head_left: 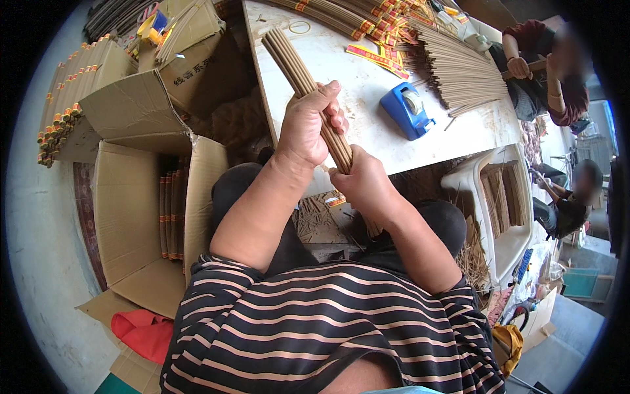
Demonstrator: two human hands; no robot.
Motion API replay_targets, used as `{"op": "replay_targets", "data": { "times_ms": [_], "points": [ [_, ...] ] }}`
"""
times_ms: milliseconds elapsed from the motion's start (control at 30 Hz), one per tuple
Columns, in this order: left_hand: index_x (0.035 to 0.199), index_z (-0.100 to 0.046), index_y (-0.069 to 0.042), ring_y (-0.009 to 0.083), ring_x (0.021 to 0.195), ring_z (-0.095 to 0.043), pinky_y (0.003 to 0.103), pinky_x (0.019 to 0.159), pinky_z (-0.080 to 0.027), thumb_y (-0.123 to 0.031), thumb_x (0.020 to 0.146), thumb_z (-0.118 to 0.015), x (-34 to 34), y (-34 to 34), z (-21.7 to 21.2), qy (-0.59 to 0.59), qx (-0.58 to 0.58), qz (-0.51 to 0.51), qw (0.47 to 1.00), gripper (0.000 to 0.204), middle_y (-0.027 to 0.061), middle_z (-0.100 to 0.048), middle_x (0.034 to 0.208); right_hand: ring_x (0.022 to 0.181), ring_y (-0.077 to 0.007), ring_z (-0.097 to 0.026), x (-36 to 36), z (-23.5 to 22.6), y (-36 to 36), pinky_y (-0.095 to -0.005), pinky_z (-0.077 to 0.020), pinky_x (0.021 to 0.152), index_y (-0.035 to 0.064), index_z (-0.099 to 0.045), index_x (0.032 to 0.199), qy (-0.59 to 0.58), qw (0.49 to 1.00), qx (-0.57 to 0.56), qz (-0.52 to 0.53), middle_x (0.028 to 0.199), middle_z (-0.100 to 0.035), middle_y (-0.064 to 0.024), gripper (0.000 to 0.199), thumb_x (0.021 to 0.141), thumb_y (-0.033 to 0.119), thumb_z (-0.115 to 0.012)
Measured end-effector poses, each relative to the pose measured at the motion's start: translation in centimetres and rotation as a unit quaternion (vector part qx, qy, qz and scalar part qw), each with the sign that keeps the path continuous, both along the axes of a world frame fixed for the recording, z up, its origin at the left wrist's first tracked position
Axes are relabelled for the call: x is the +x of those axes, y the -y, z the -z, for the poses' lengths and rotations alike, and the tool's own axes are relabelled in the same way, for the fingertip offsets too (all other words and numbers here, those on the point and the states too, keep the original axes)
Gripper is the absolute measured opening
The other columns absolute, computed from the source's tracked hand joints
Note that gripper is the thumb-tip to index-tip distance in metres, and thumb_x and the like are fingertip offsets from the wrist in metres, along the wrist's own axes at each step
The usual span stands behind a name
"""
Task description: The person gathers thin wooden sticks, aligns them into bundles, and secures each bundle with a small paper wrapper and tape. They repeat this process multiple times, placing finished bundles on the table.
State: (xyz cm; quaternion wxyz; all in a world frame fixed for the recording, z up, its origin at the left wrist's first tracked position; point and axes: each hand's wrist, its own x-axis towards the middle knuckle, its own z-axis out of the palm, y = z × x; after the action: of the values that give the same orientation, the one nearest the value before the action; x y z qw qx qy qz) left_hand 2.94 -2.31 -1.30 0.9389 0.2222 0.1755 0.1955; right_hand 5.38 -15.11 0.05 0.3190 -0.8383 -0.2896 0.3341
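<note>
Left hand (308,125) wrapped around a bundle of incense sticks (298,69) over the white table (367,92) edge; right hand (361,182) clenched lower down. Bundle's lower end hidden behind the right fist, perhaps protruding below. Blue tape dispenser (407,109) nearby.

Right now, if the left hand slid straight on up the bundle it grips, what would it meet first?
The left hand wraps the brown bundle of thin sticks. Straight on there is only more bundle, then bare white tabletop; the loose rubber-band ring lies beyond, though depth is unclear.
</note>
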Motion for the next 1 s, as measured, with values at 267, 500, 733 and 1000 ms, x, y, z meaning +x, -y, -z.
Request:
{"op": "replay_targets", "data": {
  "times_ms": [267,500,733,1000],
  "points": [
    [0.064,-0.046,-0.012,0.0109,0.044,-0.044,0.026,0.044,-0.037,-0.026,0.082,-0.067,-0.2,-0.2,0.2,0.058,-0.008,0.037,0.998,0.031,-0.0010,-0.043,0.052,0.054,-0.0117,-0.054,0.7,-1.3,0.2,-0.0238,-0.0443,0.047,-0.0015,-0.047,0.093,-0.244,0.967,0.065,0.015,0.068,-0.053,-0.0059,0.029,0.080,0.015,-0.067],
    [0.061,-0.045,-0.013,0.0109,0.046,-0.043,0.026,0.044,-0.035,-0.033,0.082,-0.067,-0.4,-0.4,-0.5,0.010,0.060,-0.017,0.998,0.036,-0.0019,-0.042,0.053,0.078,-0.0292,-0.058,0.6,-1.9,0.6,-0.0356,-0.0466,0.070,-0.0012,-0.056,0.085,0.132,0.983,0.130,0.007,0.086,-0.057,-0.0174,0.028,0.074,0.020,-0.071],
    [0.064,-0.048,-0.011,0.0120,0.047,-0.045,0.027,0.046,-0.038,-0.031,0.081,-0.068,-0.5,-0.2,-0.5,-0.008,0.091,-0.034,0.995,0.033,-0.0001,-0.045,0.055,0.071,-0.0302,-0.060,1.2,-2.7,-0.1,-0.0352,-0.0469,0.066,-0.0022,-0.058,0.079,0.075,0.996,0.041,0.000,0.075,-0.060,-0.0195,0.023,0.073,0.017,-0.069],
    [0.068,-0.046,-0.014,0.0114,0.047,-0.046,0.027,0.046,-0.039,-0.031,0.082,-0.067,-0.6,-2.4,-0.1,0.001,0.036,-0.088,0.995,0.030,-0.0013,-0.047,0.056,0.063,-0.0112,-0.053,1.8,-5.3,0.1,-0.0263,-0.0445,0.058,-0.0033,-0.059,0.081,-0.020,0.997,0.015,-0.072,0.067,-0.059,-0.0074,0.020,0.074,0.012,-0.069]
  ]
}}
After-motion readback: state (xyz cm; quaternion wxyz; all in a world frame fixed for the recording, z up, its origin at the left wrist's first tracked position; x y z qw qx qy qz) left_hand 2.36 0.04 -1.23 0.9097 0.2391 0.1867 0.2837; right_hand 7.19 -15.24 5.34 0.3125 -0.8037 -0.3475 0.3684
